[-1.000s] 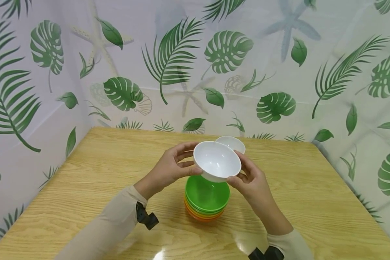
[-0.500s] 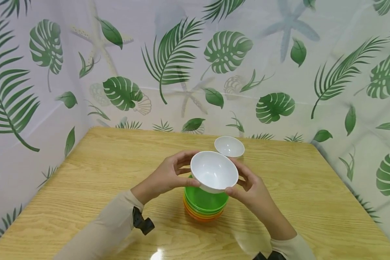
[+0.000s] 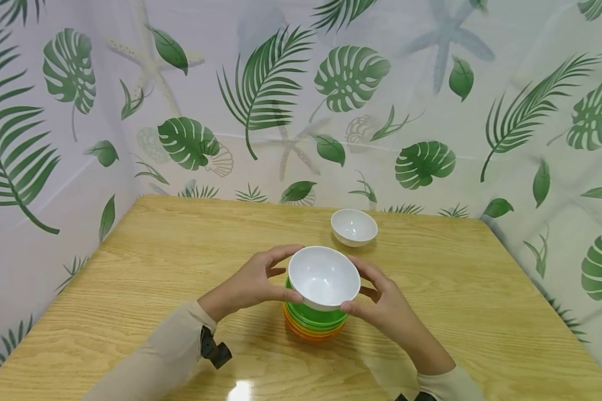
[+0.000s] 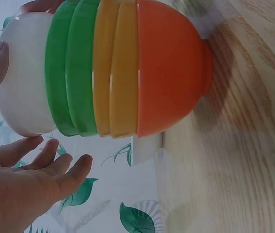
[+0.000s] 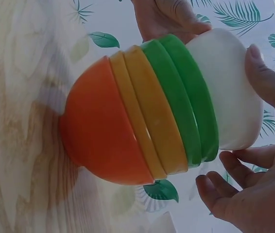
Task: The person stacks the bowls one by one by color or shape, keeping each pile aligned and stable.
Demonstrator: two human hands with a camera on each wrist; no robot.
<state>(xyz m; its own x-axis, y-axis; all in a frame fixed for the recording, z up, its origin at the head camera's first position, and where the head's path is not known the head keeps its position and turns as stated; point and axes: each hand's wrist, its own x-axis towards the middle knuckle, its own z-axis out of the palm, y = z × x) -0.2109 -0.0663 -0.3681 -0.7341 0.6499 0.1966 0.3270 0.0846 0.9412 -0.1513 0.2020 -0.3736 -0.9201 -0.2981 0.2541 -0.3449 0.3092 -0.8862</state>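
A white bowl (image 3: 324, 277) is held between my two hands, right over a nested stack of bowls. My left hand (image 3: 255, 283) pinches its left side, thumb at the near rim and fingers toward the far side. On the opposite side my right hand (image 3: 381, 303) grips it the same way. The stack shows two green bowls (image 4: 81, 73) on top, two yellow bowls (image 5: 149, 109) below them and an orange bowl (image 4: 171, 68) at the bottom, on the table. In both wrist views the white bowl's lower part sits inside the top green bowl's rim.
Farther back on the wooden table (image 3: 180, 245) stands a second white bowl (image 3: 353, 227), upright. A leaf-printed cloth (image 3: 291, 100) hangs behind the table and along its sides.
Both hands have lowered the white bowl toward me, down onto the green bowls, covering more of them. The second white bowl at the back has come fully into sight.
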